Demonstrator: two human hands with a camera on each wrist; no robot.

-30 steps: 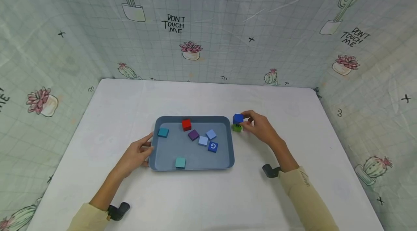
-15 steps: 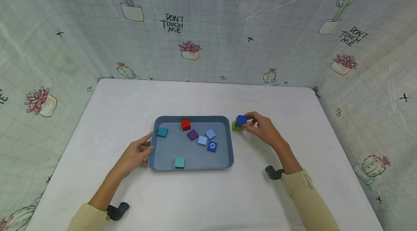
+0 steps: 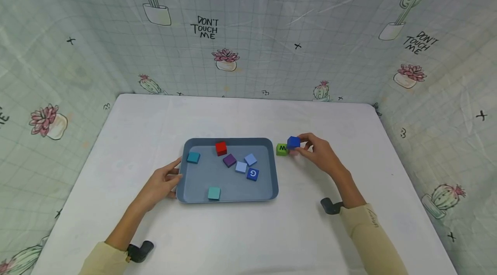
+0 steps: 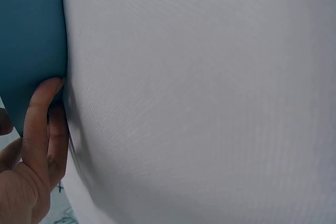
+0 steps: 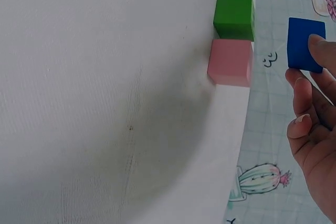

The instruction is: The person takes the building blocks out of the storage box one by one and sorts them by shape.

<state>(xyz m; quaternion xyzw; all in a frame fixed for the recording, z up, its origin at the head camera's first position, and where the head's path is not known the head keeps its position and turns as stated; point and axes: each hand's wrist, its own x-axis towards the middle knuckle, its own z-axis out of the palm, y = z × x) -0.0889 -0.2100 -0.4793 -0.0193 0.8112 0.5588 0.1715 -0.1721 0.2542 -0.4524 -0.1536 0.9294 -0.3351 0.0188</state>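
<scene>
My right hand (image 3: 319, 154) pinches a dark blue cube (image 3: 293, 142) between thumb and fingertips, lifted above the table to the right of the tray. The right wrist view shows the thumb across one face of the blue cube (image 5: 302, 45). Beside it on the table stand a green cube (image 3: 281, 149) marked with a letter and a pink cube (image 5: 231, 62), side by side; the pink one is mostly hidden by the hand in the head view. My left hand (image 3: 160, 187) holds the left edge of the blue-grey tray (image 3: 229, 192), fingers spread along its side.
In the tray lie a red cube (image 3: 221, 148), a purple cube (image 3: 229, 160), two light blue cubes (image 3: 250, 159), a blue cube with a letter (image 3: 253, 174) and two teal cubes (image 3: 214, 193). A patterned cloth (image 3: 248, 29) surrounds the white table (image 3: 248, 240).
My right hand has moved the dark blue cube rightward, from over the green cube to its right side, uncovering the green cube's letter. The left hand and tray stay in place.
</scene>
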